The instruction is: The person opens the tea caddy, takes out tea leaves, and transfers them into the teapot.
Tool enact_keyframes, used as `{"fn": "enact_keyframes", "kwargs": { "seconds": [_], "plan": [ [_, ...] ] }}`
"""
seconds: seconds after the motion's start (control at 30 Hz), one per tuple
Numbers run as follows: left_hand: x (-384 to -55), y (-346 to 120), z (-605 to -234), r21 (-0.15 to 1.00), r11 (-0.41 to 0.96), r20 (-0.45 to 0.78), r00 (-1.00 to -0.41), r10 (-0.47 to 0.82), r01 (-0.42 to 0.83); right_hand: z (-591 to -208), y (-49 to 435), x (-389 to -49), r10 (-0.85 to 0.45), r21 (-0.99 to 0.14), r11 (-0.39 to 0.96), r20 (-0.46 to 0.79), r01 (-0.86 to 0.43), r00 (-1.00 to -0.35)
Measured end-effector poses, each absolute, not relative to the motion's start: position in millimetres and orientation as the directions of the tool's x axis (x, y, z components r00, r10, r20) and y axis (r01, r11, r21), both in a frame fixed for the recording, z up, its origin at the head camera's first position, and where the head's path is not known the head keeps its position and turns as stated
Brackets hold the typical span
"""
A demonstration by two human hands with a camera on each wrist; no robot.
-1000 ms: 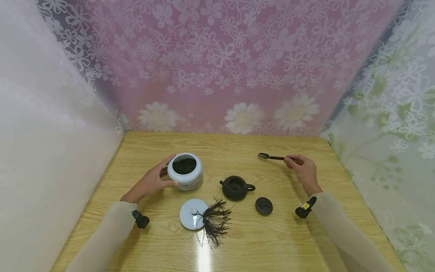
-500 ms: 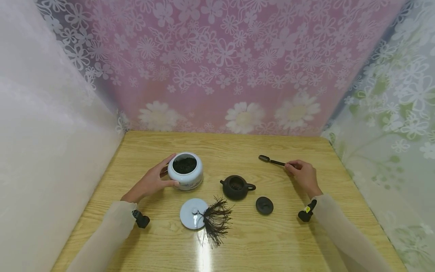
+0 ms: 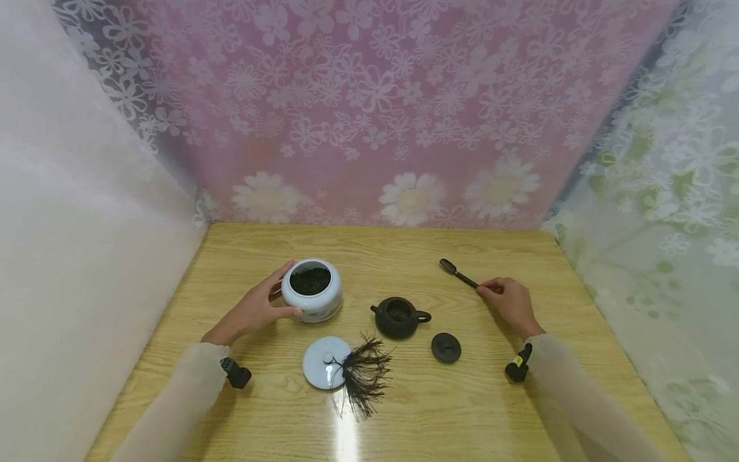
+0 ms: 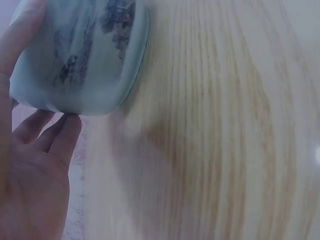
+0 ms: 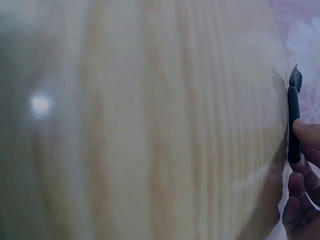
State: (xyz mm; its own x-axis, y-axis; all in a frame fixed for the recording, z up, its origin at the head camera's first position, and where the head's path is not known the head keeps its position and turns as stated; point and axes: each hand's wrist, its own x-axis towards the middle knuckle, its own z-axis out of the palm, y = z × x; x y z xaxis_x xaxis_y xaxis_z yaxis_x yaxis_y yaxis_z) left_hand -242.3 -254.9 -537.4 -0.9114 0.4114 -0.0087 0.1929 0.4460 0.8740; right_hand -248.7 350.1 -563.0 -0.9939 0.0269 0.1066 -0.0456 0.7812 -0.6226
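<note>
My left hand (image 3: pixel 256 311) grips the side of a white porcelain jar (image 3: pixel 320 303), thumb in front and fingers behind. Dark tea leaves fill the lidless jar, and the left wrist view shows a dark painted pattern on its wall (image 4: pixel 75 60). My right hand (image 3: pixel 509 305) pinches the handle end of a dark tea scoop (image 3: pixel 458 274) low over the table, its bowl pointing to the back left. Between the hands stands a small dark teapot (image 3: pixel 395 327) with its top uncovered and some leaves inside.
The round dark teapot lid (image 3: pixel 446 348) lies right of and in front of the teapot. Nearer the front is the white jar lid (image 3: pixel 322 366), with a brown tassel (image 3: pixel 365 378) spread beside it. Patterned cloth (image 3: pixel 404 115) walls the wooden table (image 3: pixel 462 410) at back and sides.
My right hand has come slightly toward me with the tea scoop, whose handle end now sits lower and nearer the tabletop. The left hand and jar stay in place.
</note>
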Motion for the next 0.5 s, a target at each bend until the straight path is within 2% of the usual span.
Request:
{"fn": "enact_keyframes", "kwargs": {
  "seconds": [0.23,0.5],
  "plan": [
    [-243,-249,-517,0.882,0.416,0.046,-0.919,0.393,0.221,-562,345,-245,0.016,-0.608,0.789,0.163,-0.088,-0.987],
    [-245,-222,-470,0.838,0.48,0.08,-0.928,0.364,0.26,-539,337,-234,0.015,-0.616,0.773,0.261,-0.155,-0.965]
  ]
}}
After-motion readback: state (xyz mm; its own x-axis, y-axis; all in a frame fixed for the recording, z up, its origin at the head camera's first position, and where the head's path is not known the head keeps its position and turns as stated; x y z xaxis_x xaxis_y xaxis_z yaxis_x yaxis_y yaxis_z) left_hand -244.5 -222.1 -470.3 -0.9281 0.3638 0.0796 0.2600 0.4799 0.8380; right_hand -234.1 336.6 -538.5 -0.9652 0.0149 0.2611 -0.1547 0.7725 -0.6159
